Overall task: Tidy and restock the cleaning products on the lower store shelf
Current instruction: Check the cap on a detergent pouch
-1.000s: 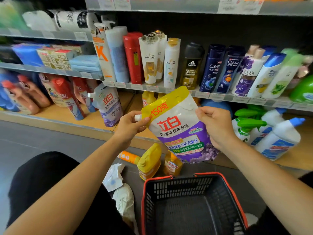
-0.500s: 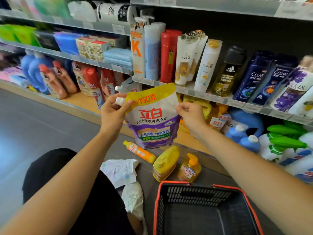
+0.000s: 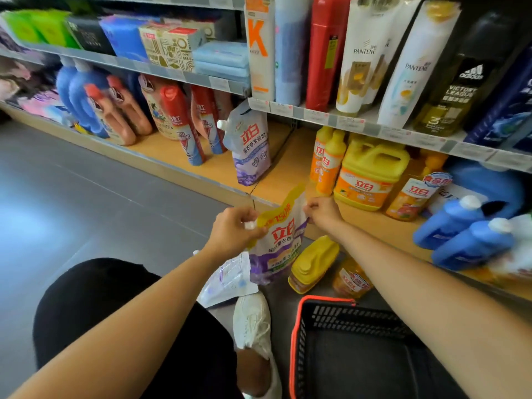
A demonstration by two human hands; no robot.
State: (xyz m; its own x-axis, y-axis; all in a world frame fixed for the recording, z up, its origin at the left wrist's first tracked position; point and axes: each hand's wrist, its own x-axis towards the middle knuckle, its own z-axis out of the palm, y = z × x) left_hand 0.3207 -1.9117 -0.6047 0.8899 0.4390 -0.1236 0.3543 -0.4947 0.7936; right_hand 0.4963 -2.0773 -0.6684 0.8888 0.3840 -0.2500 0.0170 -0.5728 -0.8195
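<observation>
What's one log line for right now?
left hand: grips pouch spout | right hand: pinches pouch corner | pouch: not yet shelved

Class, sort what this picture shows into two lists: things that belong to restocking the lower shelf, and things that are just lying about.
Job: detergent pouch, pinched at its top by left hand and right hand; yellow bottle and orange bottle on the floor; lower shelf; shopping basket.
Lying about: white wrapper on the floor; Pantene bottles on the shelf above.
</observation>
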